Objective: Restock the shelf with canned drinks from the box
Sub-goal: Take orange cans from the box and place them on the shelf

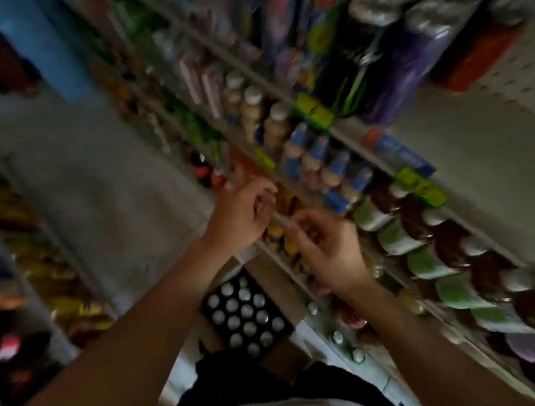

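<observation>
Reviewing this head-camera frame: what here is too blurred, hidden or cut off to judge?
- Left hand and right hand: motion blur hides whether either grips a can.
- Shelf labels and price tags: smeared, unreadable.
- Box of cans: the near end lies behind the person's dark clothing, so the full count is unknown.
- Shelf slot behind both hands: covered by the fingers.
- Products at left: blurred and dark.
</observation>
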